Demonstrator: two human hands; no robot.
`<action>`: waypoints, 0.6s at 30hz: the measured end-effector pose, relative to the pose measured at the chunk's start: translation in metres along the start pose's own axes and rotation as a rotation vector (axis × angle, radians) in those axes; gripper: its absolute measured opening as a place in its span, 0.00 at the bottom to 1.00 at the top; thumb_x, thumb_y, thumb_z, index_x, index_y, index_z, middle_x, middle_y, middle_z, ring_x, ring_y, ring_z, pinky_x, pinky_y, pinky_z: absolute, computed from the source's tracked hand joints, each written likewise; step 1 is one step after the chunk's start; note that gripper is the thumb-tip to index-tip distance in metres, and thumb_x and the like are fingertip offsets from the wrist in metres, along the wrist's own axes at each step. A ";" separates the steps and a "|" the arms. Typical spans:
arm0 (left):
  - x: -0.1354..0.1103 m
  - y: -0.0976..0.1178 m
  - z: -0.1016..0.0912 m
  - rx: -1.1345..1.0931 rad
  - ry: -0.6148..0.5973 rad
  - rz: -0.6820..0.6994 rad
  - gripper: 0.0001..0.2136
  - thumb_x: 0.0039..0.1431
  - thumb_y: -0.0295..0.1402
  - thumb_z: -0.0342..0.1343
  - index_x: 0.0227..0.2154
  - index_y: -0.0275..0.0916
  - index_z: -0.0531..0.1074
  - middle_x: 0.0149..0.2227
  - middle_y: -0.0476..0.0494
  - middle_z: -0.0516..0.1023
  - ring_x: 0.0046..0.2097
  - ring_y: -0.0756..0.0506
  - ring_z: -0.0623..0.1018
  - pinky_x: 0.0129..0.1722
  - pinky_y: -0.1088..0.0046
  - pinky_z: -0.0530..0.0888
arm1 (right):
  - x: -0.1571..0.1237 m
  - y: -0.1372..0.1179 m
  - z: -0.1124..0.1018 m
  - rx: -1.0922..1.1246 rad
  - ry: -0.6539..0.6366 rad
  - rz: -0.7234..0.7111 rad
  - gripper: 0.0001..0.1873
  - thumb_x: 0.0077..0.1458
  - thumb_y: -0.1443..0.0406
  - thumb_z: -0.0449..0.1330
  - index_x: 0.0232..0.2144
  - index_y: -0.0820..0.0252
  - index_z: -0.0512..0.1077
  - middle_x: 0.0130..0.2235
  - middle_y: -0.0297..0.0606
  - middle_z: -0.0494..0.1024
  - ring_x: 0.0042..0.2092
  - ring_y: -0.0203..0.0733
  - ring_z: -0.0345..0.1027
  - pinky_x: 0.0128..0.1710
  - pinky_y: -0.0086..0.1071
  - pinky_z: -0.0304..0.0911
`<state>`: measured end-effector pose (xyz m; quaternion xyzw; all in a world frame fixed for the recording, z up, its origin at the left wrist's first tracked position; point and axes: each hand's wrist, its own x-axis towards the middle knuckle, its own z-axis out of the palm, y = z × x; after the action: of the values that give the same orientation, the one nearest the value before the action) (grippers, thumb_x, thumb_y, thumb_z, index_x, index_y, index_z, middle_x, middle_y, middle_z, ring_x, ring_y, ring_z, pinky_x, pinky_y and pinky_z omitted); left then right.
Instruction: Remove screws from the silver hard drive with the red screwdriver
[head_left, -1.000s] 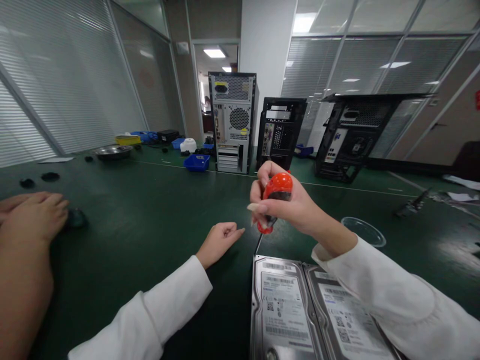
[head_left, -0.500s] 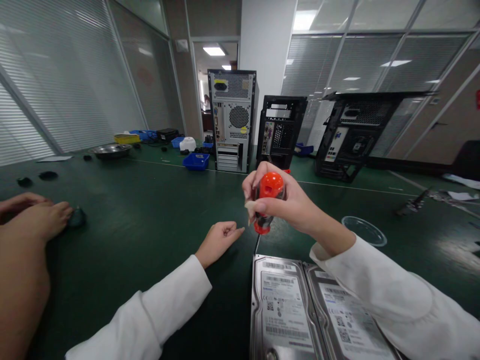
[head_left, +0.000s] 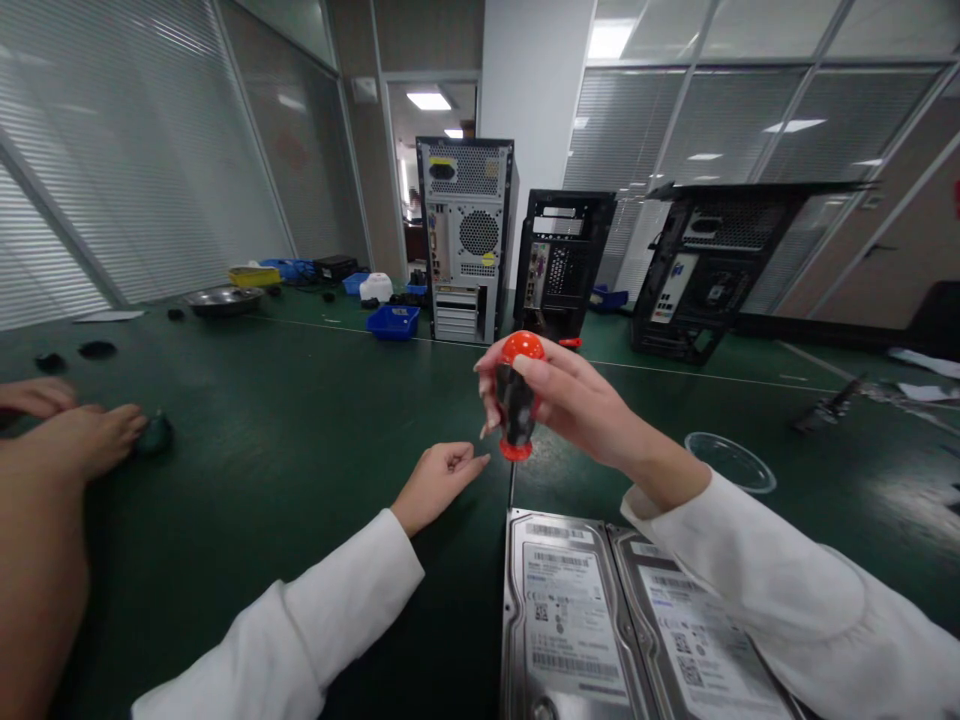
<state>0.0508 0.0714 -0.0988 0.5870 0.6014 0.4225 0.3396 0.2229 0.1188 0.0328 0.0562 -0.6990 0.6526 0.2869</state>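
Head view: our right hand (head_left: 544, 395) pinches the upright screwdriver (head_left: 516, 408), tip toward six o'clock; at its eight, our left hand (head_left: 436, 484) curls its fingers.

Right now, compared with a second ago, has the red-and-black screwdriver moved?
Yes: judged against the left hard drive, the top of the screwdriver has swung left, so its handle stands more upright.
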 end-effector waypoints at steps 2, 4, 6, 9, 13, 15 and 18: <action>0.000 0.000 0.000 -0.011 -0.005 -0.010 0.23 0.52 0.51 0.52 0.17 0.39 0.52 0.19 0.57 0.48 0.25 0.56 0.52 0.28 0.73 0.49 | 0.001 0.000 -0.001 -0.043 0.018 -0.041 0.15 0.59 0.60 0.65 0.40 0.65 0.67 0.40 0.39 0.73 0.35 0.35 0.71 0.32 0.25 0.68; 0.000 0.000 0.000 -0.019 -0.004 -0.011 0.23 0.52 0.50 0.53 0.16 0.39 0.51 0.19 0.57 0.48 0.25 0.56 0.52 0.28 0.73 0.49 | 0.001 0.000 -0.002 -0.037 0.020 -0.065 0.16 0.56 0.64 0.67 0.37 0.63 0.63 0.38 0.38 0.75 0.33 0.34 0.72 0.30 0.23 0.68; 0.000 0.000 0.000 -0.020 0.000 -0.006 0.24 0.51 0.50 0.53 0.16 0.39 0.50 0.19 0.57 0.48 0.25 0.56 0.52 0.28 0.73 0.50 | 0.001 0.002 -0.002 -0.008 0.012 -0.081 0.17 0.56 0.67 0.67 0.37 0.60 0.60 0.33 0.33 0.75 0.29 0.32 0.70 0.28 0.24 0.68; 0.000 0.001 0.000 -0.020 0.004 -0.004 0.24 0.51 0.50 0.53 0.16 0.39 0.49 0.19 0.57 0.48 0.24 0.56 0.52 0.28 0.73 0.50 | 0.001 0.003 -0.001 0.023 0.022 -0.095 0.17 0.58 0.65 0.66 0.40 0.58 0.60 0.31 0.28 0.70 0.27 0.30 0.66 0.30 0.26 0.68; 0.000 0.001 0.001 -0.019 0.006 -0.004 0.24 0.51 0.50 0.53 0.16 0.39 0.49 0.19 0.57 0.48 0.25 0.56 0.52 0.28 0.73 0.50 | 0.002 0.001 0.001 0.096 0.020 -0.018 0.16 0.63 0.55 0.58 0.44 0.61 0.64 0.33 0.32 0.67 0.31 0.34 0.64 0.35 0.31 0.70; 0.000 0.001 0.000 -0.019 0.004 -0.005 0.24 0.51 0.50 0.53 0.16 0.40 0.49 0.19 0.57 0.48 0.25 0.56 0.52 0.28 0.73 0.50 | 0.002 -0.001 0.002 0.094 0.016 0.009 0.16 0.64 0.54 0.56 0.42 0.62 0.66 0.33 0.33 0.67 0.32 0.34 0.65 0.36 0.30 0.70; 0.000 0.002 0.000 -0.023 -0.002 -0.008 0.24 0.51 0.50 0.53 0.16 0.40 0.49 0.19 0.58 0.48 0.24 0.56 0.52 0.28 0.73 0.50 | 0.002 -0.002 0.002 0.024 0.027 -0.021 0.13 0.62 0.58 0.61 0.38 0.63 0.66 0.35 0.34 0.68 0.34 0.33 0.68 0.36 0.28 0.70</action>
<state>0.0516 0.0710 -0.0966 0.5811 0.5986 0.4271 0.3487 0.2211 0.1170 0.0355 0.0581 -0.6866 0.6587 0.3022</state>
